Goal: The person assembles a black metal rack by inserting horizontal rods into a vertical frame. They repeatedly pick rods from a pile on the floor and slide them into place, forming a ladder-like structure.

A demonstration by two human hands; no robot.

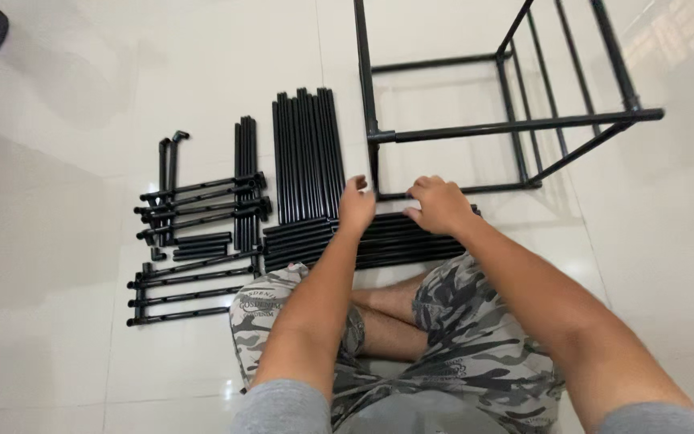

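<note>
Both hands rest on a flat row of black tubes (379, 237) lying crosswise on the floor near the knees. The left hand (357, 204) has fingers curled down, grip hidden. The right hand (441, 206) presses down, fingers bent. The tubes are too overlapped to count. One open black tube frame (508, 120) stands beyond, top cut off. A second upright bundle of tubes (307, 153) lies left.

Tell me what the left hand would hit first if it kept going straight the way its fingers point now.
Probably the upright bundle of black tubes, lying just beyond the left hand on the tile floor. Depth is unclear; the frame's corner post stands close beside that line.
</note>
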